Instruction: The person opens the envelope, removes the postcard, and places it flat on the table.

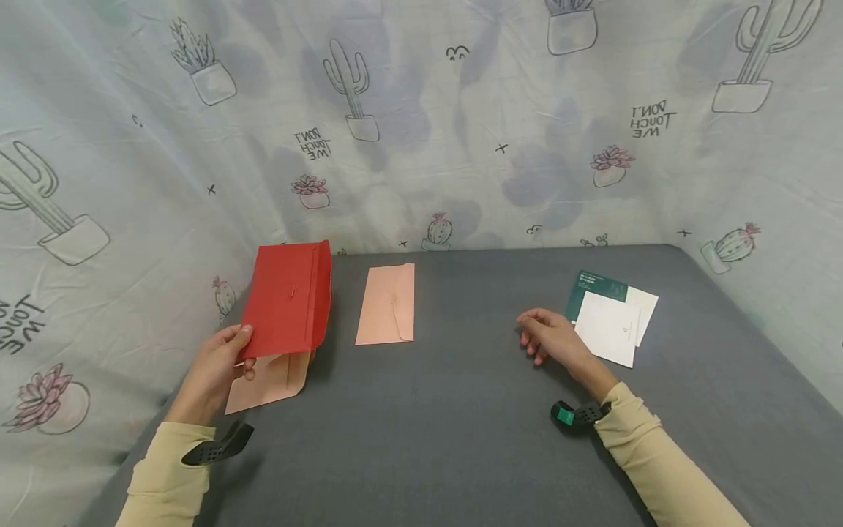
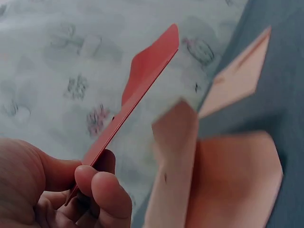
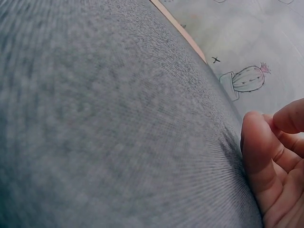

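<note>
My left hand [image 1: 214,366] pinches the lower left corner of a red envelope [image 1: 282,296] between thumb and fingers, holding it up off the table. The envelope's flap stands out along its right side; in the left wrist view the red envelope [image 2: 126,114] appears nearly edge-on. Below it on the table lies a peach envelope [image 1: 266,384] with its flap raised, partly hidden by the red one. On the right, my right hand [image 1: 556,340] holds nothing, its fingers loosely curled just above the table, beside a white card [image 1: 607,329].
A second peach envelope [image 1: 385,306] lies flat near the back middle of the grey table [image 1: 428,439]. Under the white card are a dark green card [image 1: 596,283] and another white card [image 1: 648,304]. A cactus-print curtain [image 1: 421,110] borders the table behind and at the sides.
</note>
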The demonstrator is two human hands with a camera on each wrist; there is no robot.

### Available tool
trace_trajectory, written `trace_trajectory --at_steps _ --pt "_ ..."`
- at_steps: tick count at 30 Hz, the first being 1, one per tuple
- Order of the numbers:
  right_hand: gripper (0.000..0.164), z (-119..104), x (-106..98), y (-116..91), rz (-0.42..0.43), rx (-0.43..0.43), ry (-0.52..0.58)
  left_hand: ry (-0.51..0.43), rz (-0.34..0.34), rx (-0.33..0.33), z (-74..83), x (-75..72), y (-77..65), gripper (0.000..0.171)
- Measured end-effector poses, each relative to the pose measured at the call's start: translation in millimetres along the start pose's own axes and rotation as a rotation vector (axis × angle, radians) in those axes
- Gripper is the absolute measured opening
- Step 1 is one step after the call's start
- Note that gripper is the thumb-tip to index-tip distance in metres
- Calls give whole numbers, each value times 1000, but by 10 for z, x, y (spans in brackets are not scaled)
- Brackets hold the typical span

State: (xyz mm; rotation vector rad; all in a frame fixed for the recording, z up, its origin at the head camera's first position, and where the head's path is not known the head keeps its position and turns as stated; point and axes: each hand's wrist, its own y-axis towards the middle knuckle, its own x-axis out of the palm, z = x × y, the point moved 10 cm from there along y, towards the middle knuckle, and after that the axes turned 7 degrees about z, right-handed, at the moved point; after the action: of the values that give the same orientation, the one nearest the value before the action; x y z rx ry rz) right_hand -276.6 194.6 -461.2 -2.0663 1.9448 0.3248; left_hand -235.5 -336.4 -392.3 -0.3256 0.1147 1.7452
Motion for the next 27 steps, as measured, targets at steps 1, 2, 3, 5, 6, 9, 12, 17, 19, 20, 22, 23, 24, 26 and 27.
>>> trace_trajectory --at_steps 1,2,3,5,6,9,12,17,19,20,22,23,24,26,27 --pt "36 2 0 1 1 0 1 27 14 -8 -56 -38 2 42" --pt "36 3 1 1 2 -1 -1 64 32 -15 -108 -75 -1 44" --pt "36 3 1 2 2 -2 -2 94 49 -24 -157 -113 0 47" --pt "36 2 2 2 3 -5 -3 166 88 -40 -249 -184 0 50" --pt "35 2 2 1 4 -6 -4 196 107 -50 -292 -216 0 52" --pt "35 5 3 -1 4 -9 -2 259 135 -76 -397 -288 17 54" --pt "35 14 2 -2 6 -8 4 315 155 -92 -468 -344 48 55" --pt "34 32 6 5 15 -4 8 505 180 -51 -490 -439 112 61" --pt "34 33 11 10 16 -6 4 633 191 -8 -480 -465 128 62" --pt "34 32 14 12 17 -7 2 692 196 6 -482 -474 132 61" --pt "34 25 15 14 19 -9 -3 784 200 25 -486 -481 135 61" --pt "33 19 13 12 20 -11 -5 808 197 29 -486 -484 133 61" --pt "33 16 10 13 22 -11 -7 821 204 17 -488 -495 137 61" --pt "33 9 2 16 23 -12 -12 809 245 21 -427 -517 135 58" --pt "33 7 -2 20 24 -13 -14 792 276 30 -369 -526 130 57"
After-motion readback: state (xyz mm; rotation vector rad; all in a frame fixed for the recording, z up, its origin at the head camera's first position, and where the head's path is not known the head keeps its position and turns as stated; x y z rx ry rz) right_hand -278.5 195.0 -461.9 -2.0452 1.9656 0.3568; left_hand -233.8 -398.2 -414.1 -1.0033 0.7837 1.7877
